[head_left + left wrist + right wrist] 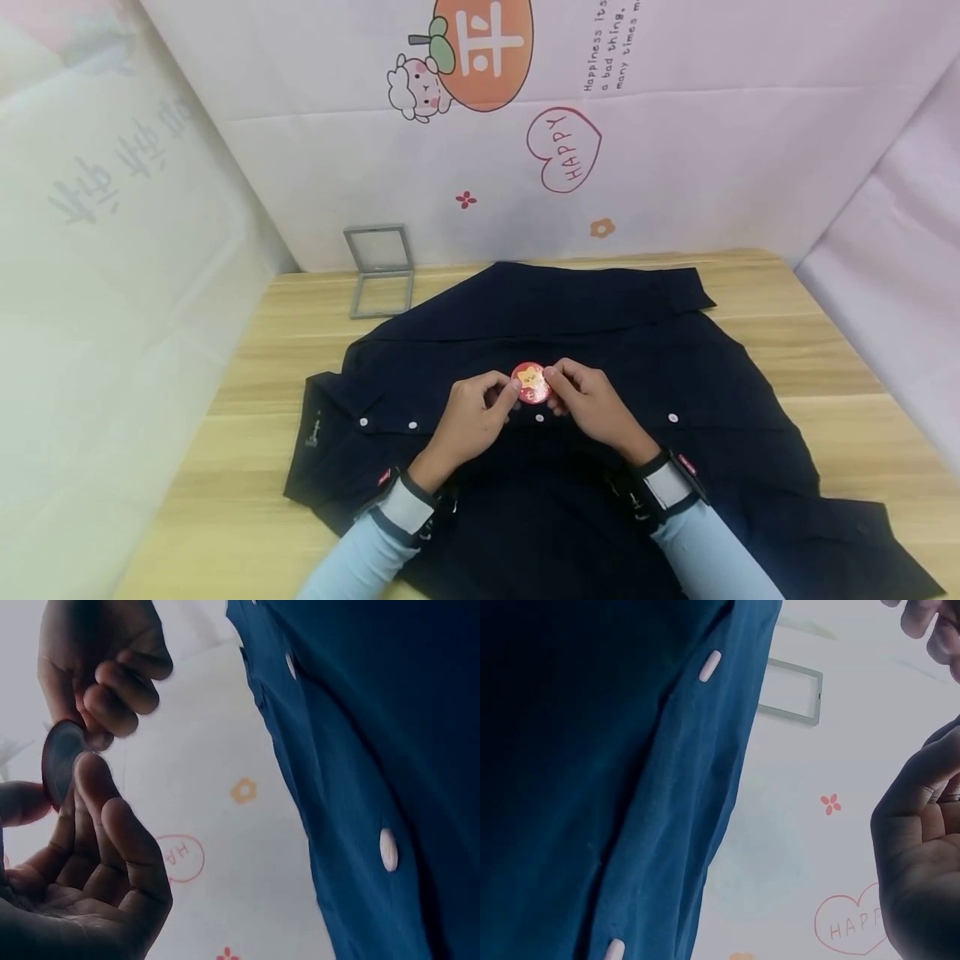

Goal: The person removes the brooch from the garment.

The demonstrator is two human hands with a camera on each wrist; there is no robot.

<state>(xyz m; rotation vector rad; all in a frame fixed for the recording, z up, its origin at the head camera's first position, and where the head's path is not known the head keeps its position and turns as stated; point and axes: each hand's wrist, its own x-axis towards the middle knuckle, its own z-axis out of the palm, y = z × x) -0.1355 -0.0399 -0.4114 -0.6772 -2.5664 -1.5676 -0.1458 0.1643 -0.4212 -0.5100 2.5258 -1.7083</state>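
Note:
Between both hands is a round red badge [530, 382] with a yellow star-shaped figure, its printed face turned up. My left hand [472, 421] pinches the badge's left edge between thumb and fingers. On the opposite edge, my right hand [597, 408] pinches it as well. In the left wrist view the badge [60, 761] appears nearly edge-on, its dark back partly covered by fingertips. Beneath the hands lies a dark navy button shirt [570, 325], collar toward the left. The right wrist view shows part of my right hand [919, 840]; no badge appears there.
An open grey hinged frame [386, 270] with clear panes stands at the table's back left, beside the shirt. White printed cloth [675, 183] rises behind the wooden table [225, 467] and along both sides. White buttons [672, 417] line the shirt's front.

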